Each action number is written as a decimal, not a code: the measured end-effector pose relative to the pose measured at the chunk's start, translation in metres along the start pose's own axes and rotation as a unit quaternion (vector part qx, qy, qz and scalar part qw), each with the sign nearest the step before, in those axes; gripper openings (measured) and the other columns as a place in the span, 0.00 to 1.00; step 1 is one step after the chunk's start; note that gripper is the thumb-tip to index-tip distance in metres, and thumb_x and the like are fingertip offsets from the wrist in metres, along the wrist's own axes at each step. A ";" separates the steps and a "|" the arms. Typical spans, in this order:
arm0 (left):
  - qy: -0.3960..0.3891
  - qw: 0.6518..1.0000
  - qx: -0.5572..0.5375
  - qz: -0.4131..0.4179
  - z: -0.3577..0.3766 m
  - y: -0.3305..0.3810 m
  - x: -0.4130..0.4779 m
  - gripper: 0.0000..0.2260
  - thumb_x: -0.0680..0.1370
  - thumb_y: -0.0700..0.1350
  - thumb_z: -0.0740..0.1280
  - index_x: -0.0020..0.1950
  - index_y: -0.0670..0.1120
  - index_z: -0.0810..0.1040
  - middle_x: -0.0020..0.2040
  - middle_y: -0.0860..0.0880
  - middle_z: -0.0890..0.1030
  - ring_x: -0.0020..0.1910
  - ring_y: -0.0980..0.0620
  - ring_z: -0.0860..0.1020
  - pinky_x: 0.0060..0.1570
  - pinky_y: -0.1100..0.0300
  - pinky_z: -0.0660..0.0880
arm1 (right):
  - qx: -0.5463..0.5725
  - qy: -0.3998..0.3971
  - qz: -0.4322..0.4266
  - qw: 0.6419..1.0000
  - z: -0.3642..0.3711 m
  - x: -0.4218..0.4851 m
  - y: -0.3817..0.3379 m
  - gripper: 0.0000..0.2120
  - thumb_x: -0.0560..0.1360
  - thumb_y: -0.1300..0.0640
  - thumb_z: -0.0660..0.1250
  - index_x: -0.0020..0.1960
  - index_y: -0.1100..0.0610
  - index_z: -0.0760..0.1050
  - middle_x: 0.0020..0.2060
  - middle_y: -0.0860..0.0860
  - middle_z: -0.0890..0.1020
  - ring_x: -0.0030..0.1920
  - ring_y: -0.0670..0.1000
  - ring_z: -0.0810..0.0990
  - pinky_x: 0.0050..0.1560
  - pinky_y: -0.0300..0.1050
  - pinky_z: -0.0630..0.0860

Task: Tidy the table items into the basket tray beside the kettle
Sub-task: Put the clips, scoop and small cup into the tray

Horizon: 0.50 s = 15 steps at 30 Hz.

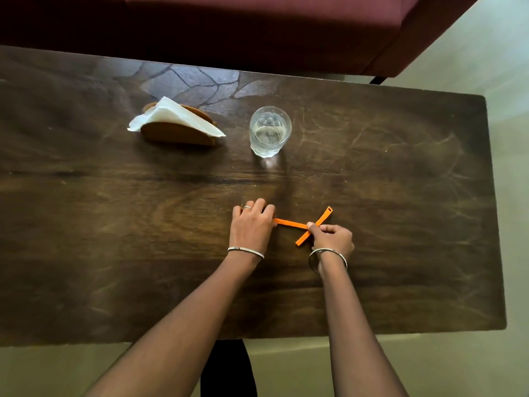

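Napkins (174,114) stand in a wooden holder (177,135) left of the water glass (270,131). Nearer than the glass, the left hand (251,224), fingers curled, holds one end of the orange strap (289,223). The right hand (332,238) pinches its crossing.

A dark wooden table (114,253) is taking up most of the view, its grain running lengthwise and pale scuffs curling across its right end. Near its far edge a paler patch (194,81) is showing a web of dark lines. A maroon sofa (257,30) is standing just beyond that far edge, one black leg (377,80) showing near the table's far right corner. Pale greenish floor (509,67) is lying around the right end and below the near edge.
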<state>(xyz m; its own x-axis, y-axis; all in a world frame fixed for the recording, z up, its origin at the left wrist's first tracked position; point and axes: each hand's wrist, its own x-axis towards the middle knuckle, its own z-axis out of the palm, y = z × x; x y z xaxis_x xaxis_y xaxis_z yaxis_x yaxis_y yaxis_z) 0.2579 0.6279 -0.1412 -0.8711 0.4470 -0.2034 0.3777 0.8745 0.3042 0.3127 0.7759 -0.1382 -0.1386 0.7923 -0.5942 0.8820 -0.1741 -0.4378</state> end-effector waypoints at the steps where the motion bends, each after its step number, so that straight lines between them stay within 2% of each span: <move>1: -0.005 1.000 -0.015 -0.009 -0.002 0.001 0.000 0.06 0.77 0.51 0.67 0.52 0.52 0.77 0.53 0.52 0.79 0.53 0.50 0.77 0.51 0.54 0.69 | 0.019 -0.008 0.009 1.000 -0.001 0.000 0.001 0.10 0.67 0.52 0.80 0.38 0.55 0.80 0.40 0.56 0.86 0.43 0.56 0.86 0.50 0.54 0.84; 3: -0.019 0.997 -0.067 -0.043 -0.005 0.001 -0.003 0.04 0.76 0.49 0.69 0.49 0.53 0.77 0.49 0.54 0.81 0.51 0.52 0.78 0.52 0.55 0.70 | 0.070 -0.022 0.018 0.997 -0.005 -0.001 0.003 0.09 0.69 0.55 0.79 0.41 0.57 0.81 0.40 0.56 0.86 0.37 0.52 0.86 0.41 0.46 0.84; 5: -0.029 0.978 -0.166 -0.126 -0.010 -0.002 -0.009 0.04 0.74 0.48 0.72 0.45 0.54 0.78 0.43 0.55 0.82 0.45 0.54 0.80 0.50 0.57 0.72 | 0.140 -0.048 0.020 0.989 -0.008 -0.007 0.002 0.10 0.71 0.58 0.77 0.47 0.63 0.80 0.41 0.58 0.86 0.35 0.50 0.85 0.33 0.39 0.81; 8: -0.045 0.896 -0.350 -0.269 -0.017 -0.010 -0.024 0.06 0.69 0.47 0.77 0.39 0.52 0.80 0.34 0.56 0.81 0.36 0.58 0.79 0.39 0.63 0.74 | 0.252 -0.101 0.029 0.962 -0.010 -0.029 0.000 0.13 0.72 0.65 0.76 0.53 0.67 0.77 0.45 0.63 0.86 0.38 0.51 0.85 0.33 0.37 0.80; 11: -0.077 0.795 -0.504 -0.328 -0.028 -0.022 -0.046 0.05 0.69 0.45 0.78 0.39 0.50 0.84 0.33 0.53 0.83 0.33 0.57 0.80 0.35 0.64 0.76 | 0.298 -0.190 0.039 0.934 -0.006 -0.062 0.000 0.14 0.72 0.67 0.74 0.56 0.65 0.78 0.43 0.59 0.86 0.39 0.49 0.86 0.34 0.37 0.81; 13: -0.084 0.755 -0.552 -0.345 -0.037 -0.033 -0.062 0.03 0.69 0.44 0.78 0.39 0.51 0.85 0.32 0.53 0.83 0.32 0.59 0.80 0.30 0.69 0.72 | 0.299 -0.248 0.043 0.920 -0.001 -0.085 -0.002 0.12 0.73 0.67 0.74 0.55 0.65 0.79 0.40 0.57 0.87 0.37 0.48 0.86 0.34 0.36 0.81; 15: -0.085 0.732 -0.571 -0.362 -0.049 -0.047 -0.076 0.03 0.70 0.46 0.77 0.40 0.53 0.85 0.34 0.53 0.85 0.34 0.60 0.81 0.30 0.69 0.72 | 0.283 -0.286 0.042 0.915 0.006 -0.107 -0.007 0.10 0.73 0.68 0.73 0.54 0.64 0.80 0.37 0.55 0.87 0.34 0.48 0.85 0.33 0.36 0.81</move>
<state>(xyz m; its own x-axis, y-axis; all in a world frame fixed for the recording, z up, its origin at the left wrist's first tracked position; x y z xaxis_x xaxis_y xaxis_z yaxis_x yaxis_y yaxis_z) 0.2911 0.5436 -0.0940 -0.6254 0.0464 -0.7790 -0.7563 0.2097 0.6197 0.3185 0.6885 -0.0754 -0.4356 0.3552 -0.8271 0.5489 -0.6235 -0.5568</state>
